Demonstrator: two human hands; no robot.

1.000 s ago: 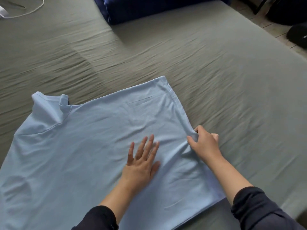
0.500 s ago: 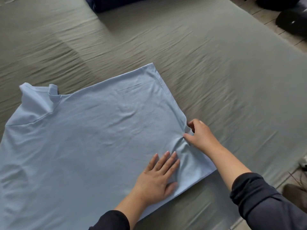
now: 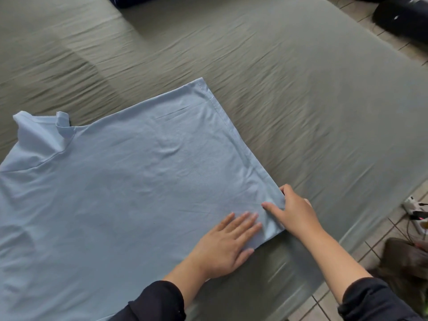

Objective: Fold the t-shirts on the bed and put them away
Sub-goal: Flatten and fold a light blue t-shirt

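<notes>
Nearest, two dark sleeves [image 3: 152, 304] enter from the bottom edge. The left hand [image 3: 223, 245] lies flat on the light blue t-shirt [image 3: 120, 186], fingers straight and close together, palm pressing the cloth down just inside its near right corner. Just right of it, the right hand [image 3: 295, 212] sits at the shirt's right hem: its thumb lies on top of the cloth and its fingers curl under the edge, so it pinches the hem there. The two hands are just beside each other, the right thumb tip close to the left fingertips.

The t-shirt is spread out on the bed [image 3: 301, 100], covering the near left part of it and running off the left and bottom edges of the view. Its hemmed edge runs from the right hand up to a far corner near the middle. At the far left a sleeve [image 3: 34, 137] is folded over the body of the shirt.

The bed's olive sheet is wrinkled. Right of the bed is tiled floor [image 3: 328, 304], with a white power strip [image 3: 414, 209] and cables. At the far edge sit a dark blue pillow [image 3: 134, 1] and, on the floor far right, a black object [image 3: 400, 17]. No container shows.
</notes>
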